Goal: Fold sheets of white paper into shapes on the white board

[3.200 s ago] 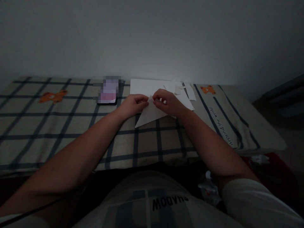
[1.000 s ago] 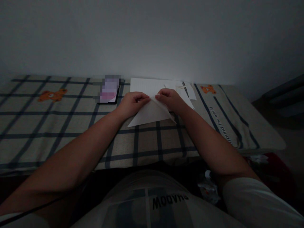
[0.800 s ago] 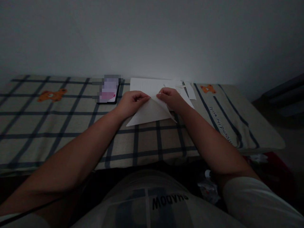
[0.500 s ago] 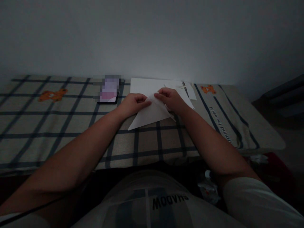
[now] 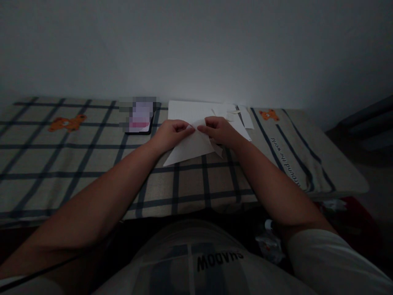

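Paper is the thing both hands work on: a folded white sheet [image 5: 192, 148] in the shape of a triangle, which lies on the checked blanket [image 5: 92, 164] in the middle of the scene, directly in front of the person. Its long edge runs from the near-left corner, which points toward the person, up to the far right, where the two hands meet. The left hand [image 5: 170, 135] is closed on the far tip of the sheet from the left side, with thumb and fingers pinched together. The right hand [image 5: 219, 130] pinches the same tip from the right side, and a small flap of the paper hangs below it, near the right edge of the triangle. The fingertips of both hands almost touch each other above the fold, so neither hand is clearly nearer; most of the sheet lies on the near side of the hands, more under the left one.

Behind the hands, farther away, a flat white sheet [image 5: 187, 111] lies on the blanket with some small paper scraps [image 5: 242, 114] at its right. A phone [image 5: 139, 119] lies to the left of the left hand, apart from it.
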### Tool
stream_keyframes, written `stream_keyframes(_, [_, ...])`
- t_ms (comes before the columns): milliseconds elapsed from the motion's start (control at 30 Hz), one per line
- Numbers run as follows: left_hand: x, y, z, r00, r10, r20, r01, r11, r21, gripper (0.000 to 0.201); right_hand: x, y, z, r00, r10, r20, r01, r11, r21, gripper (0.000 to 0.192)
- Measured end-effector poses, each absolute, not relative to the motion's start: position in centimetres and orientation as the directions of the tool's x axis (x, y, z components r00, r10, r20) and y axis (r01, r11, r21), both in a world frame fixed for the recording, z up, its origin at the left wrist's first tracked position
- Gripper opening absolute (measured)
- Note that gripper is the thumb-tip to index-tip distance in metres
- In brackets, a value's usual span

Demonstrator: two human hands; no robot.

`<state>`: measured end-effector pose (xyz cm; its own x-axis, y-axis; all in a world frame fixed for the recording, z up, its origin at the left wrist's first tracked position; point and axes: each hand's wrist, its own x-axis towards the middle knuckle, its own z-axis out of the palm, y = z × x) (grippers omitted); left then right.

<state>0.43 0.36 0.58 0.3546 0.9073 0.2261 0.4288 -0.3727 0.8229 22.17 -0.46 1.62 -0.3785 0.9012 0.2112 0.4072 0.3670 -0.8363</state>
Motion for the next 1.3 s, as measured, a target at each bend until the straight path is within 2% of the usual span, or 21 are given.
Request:
stream_keyframes(333, [0.53, 0.46, 0.44, 0.312, 0.903, 0.295, 0.435, -0.411, 0.801, 0.029, 22.27, -0.07, 1.35, -0.316, 0.927, 0.204, 0.439, 0.334, -0.834, 0.035])
stream_keyframes(567, [0.44, 0.44, 0.63, 0.305, 0.892, 0.333, 0.407, -0.438, 0.802, 0.026, 22.51, 0.08, 1.94, -0.207, 0.961, 0.185, 0.464, 0.263, -0.846, 0.032])
stream_keyframes(733, [0.3, 0.69, 0.23, 0.309, 0.901, 0.304, 0.372, -0.409, 0.833, 0.026, 22.52, 0.08, 1.8, -0.261, 0.952, 0.159, 0.478, 0.27, -0.836, 0.038])
stream_keyframes(1000, [0.31, 0.57, 0.7, 0.329, 0.907, 0.262, 0.513, -0.405, 0.757, 0.026, 22.1, -0.23, 1.65, -0.3, 0.93, 0.214, 0.464, 0.338, -0.819, 0.045])
stream_keyframes(1067, [0.32, 0.6, 0.73, 0.322, 0.91, 0.261, 0.519, -0.4, 0.755, 0.025, 22.09, -0.44, 1.59, -0.363, 0.905, 0.22, 0.431, 0.373, -0.822, 0.043])
stream_keyframes(1167, [0.32, 0.65, 0.72, 0.321, 0.914, 0.249, 0.527, -0.391, 0.755, 0.025, 22.23, -0.59, 1.55, -0.455, 0.865, 0.211, 0.397, 0.409, -0.821, 0.03])
stream_keyframes(1233, [0.32, 0.66, 0.74, 0.313, 0.918, 0.245, 0.532, -0.383, 0.755, 0.026, 22.39, -0.49, 1.65, -0.446, 0.873, 0.2, 0.453, 0.412, -0.791, 0.026])
stream_keyframes(1300, [0.32, 0.67, 0.79, 0.307, 0.918, 0.252, 0.536, -0.385, 0.751, 0.026, 22.54, -0.28, 1.84, -0.39, 0.898, 0.204, 0.537, 0.401, -0.742, 0.03])
